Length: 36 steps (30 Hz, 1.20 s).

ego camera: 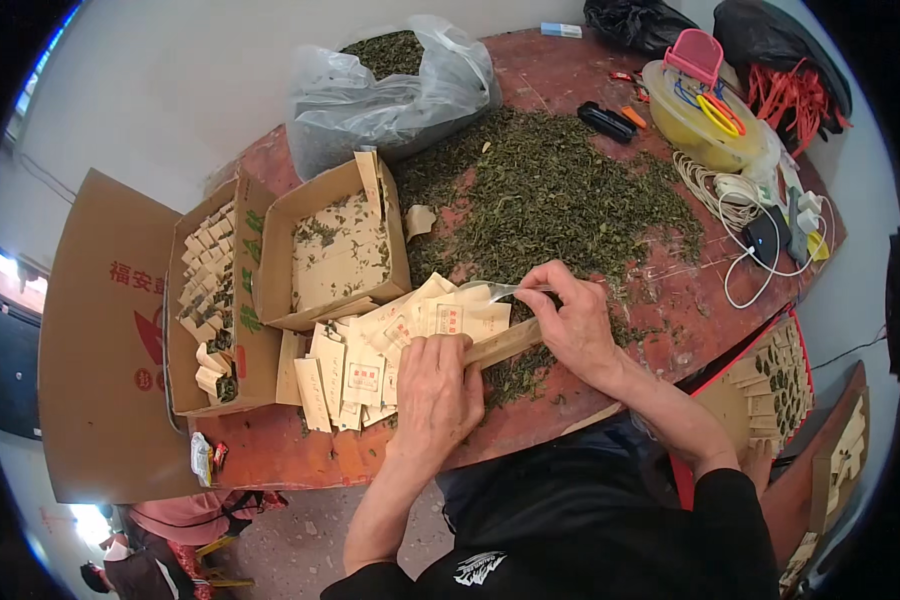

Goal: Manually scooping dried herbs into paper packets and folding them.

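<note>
My right hand [574,322] pinches the handle of a clear plastic spoon [487,291], whose bowl lies over the paper packets. A narrow tan strip [502,345] spans the gap between my hands; whether it is a packet's edge or a flat stick is unclear. The fingers of my left hand [436,394] close on its left end and rest over the pile. Flat kraft paper packets [364,379] bearing red print spread left of that hand. Loose dried tea leaves [562,202] lie heaped beyond both hands.
A shallow cardboard box [335,306] holds scattered leaves. Beside it, a larger carton [259,360] contains rows of filled packets. Behind stands a plastic bag [390,112] of leaves. Cables [750,247] and a lidded tub [664,142] occupy the right. A red-edged box [709,390] sits below the table's right edge.
</note>
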{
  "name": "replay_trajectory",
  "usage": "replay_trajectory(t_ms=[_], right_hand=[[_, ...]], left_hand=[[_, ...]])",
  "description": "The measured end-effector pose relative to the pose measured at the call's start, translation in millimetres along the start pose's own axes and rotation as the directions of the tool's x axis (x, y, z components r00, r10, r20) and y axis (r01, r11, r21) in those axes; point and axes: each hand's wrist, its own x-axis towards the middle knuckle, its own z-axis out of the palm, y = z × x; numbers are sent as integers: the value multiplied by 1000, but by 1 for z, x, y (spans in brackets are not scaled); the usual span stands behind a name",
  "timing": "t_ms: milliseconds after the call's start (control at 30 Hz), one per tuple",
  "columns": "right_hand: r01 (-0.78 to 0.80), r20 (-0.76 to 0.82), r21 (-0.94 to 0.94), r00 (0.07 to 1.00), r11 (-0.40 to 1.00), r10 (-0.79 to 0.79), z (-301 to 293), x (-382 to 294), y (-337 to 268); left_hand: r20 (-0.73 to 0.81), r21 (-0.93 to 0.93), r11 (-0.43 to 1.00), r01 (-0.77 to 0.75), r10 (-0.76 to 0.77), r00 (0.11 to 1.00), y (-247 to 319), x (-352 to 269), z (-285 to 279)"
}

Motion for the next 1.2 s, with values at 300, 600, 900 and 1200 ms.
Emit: replay_trajectory(t_ms=[300,600,900,1200], right_hand=[[59,32,-57,998,997,-58,1,-3,4],[-363,217,332,927,870,305,-6,1,8],[-351,167,469,936,811,308,-8,-2,13],[-305,101,471,951,828,293,-6,-4,16]], left_hand=[[-117,-223,975,15,-42,992,3,6,4],[-289,-325,931,-166,69,955,11,35,5],[-393,-387,886,-255,91,915,20,57,21],[-378,-481,840,-250,58,924,29,62,29]])
